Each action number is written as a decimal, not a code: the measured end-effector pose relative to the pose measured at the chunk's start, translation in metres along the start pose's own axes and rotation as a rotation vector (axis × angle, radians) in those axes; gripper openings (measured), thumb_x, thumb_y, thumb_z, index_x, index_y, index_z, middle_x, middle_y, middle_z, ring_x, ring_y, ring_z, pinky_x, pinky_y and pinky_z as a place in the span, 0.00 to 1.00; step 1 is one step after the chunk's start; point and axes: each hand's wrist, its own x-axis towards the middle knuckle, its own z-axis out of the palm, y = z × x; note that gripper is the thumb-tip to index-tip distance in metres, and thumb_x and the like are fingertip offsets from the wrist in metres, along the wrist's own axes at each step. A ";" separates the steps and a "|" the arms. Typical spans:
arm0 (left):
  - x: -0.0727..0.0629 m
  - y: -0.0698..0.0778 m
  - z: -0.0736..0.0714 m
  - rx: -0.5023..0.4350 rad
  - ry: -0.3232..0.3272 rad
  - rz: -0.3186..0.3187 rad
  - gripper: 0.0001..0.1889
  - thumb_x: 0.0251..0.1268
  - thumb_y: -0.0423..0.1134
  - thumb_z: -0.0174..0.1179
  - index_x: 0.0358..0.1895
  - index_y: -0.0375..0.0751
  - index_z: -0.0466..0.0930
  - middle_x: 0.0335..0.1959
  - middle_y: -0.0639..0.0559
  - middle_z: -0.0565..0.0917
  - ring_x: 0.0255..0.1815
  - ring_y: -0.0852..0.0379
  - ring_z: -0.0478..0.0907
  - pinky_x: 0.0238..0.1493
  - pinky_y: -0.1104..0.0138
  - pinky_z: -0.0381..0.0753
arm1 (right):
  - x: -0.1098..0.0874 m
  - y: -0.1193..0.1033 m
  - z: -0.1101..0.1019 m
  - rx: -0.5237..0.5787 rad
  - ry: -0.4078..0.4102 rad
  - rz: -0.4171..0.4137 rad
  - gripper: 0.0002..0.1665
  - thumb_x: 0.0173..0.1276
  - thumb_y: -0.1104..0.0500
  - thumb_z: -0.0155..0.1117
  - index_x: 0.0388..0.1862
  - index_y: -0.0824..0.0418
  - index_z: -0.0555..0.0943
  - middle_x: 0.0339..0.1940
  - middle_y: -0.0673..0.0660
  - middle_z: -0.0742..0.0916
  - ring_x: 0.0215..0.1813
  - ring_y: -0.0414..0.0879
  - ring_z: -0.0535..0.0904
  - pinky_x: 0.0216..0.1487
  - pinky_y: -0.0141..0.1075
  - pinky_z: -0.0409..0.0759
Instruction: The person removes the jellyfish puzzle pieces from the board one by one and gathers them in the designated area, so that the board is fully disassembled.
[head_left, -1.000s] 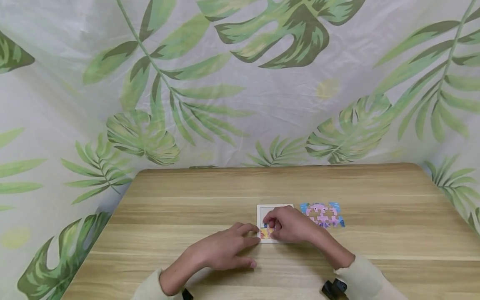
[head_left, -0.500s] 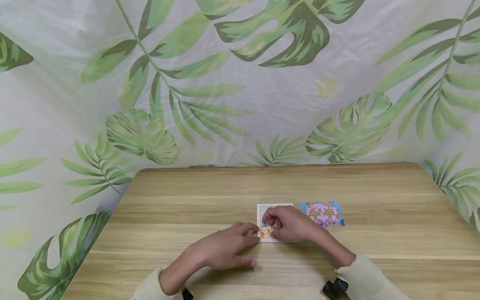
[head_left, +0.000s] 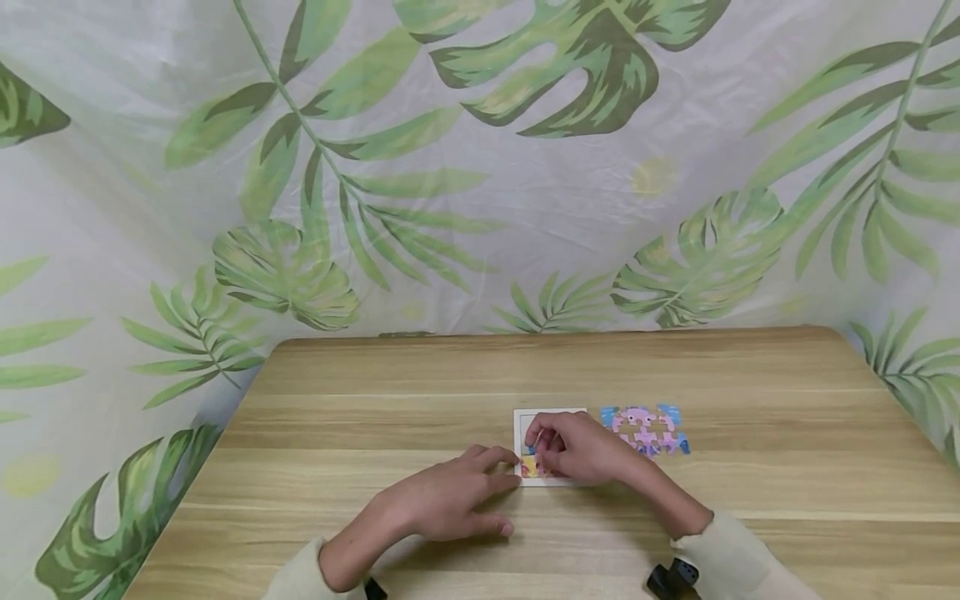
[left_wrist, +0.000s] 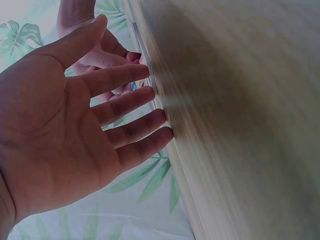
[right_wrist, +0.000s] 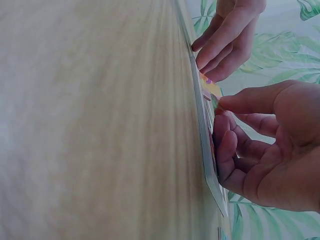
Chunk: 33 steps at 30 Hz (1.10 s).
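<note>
A white puzzle tray (head_left: 517,417) lies flat on the table, with colourful puzzle pieces (head_left: 528,467), mostly yellow and pink, in its near left part. My left hand (head_left: 453,496) has its fingers extended, the fingertips at the tray's left edge; its palm faces the camera in the left wrist view. Over the tray, my right hand (head_left: 585,447) has curled fingers. Its thumb and index finger pinch a small puzzle piece (right_wrist: 215,101), mostly hidden by the fingertips in the right wrist view. The right hand also covers much of the tray.
Right of the tray lies a group of pink and blue puzzle pieces (head_left: 648,429), fitted loosely into a picture with gaps. The wooden table (head_left: 390,383) reaches back to a leaf-patterned cloth (head_left: 450,208).
The right thumb has shifted slightly up toward the index finger over the tray. The left hand, tray and pieces at the right stay in place.
</note>
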 end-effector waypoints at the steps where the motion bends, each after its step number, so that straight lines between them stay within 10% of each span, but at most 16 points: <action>1: 0.000 0.000 0.000 0.002 0.000 0.002 0.31 0.78 0.60 0.62 0.76 0.50 0.78 0.80 0.53 0.70 0.78 0.51 0.69 0.75 0.57 0.76 | 0.000 0.000 0.000 0.011 -0.001 0.005 0.09 0.73 0.70 0.63 0.46 0.59 0.83 0.33 0.51 0.87 0.31 0.36 0.80 0.35 0.29 0.78; 33: 0.000 0.000 -0.001 -0.031 -0.034 -0.035 0.31 0.78 0.61 0.61 0.77 0.50 0.77 0.81 0.52 0.68 0.80 0.50 0.67 0.75 0.55 0.76 | -0.023 0.007 -0.020 0.173 -0.011 0.054 0.10 0.76 0.70 0.59 0.52 0.66 0.82 0.38 0.58 0.87 0.40 0.48 0.85 0.39 0.32 0.83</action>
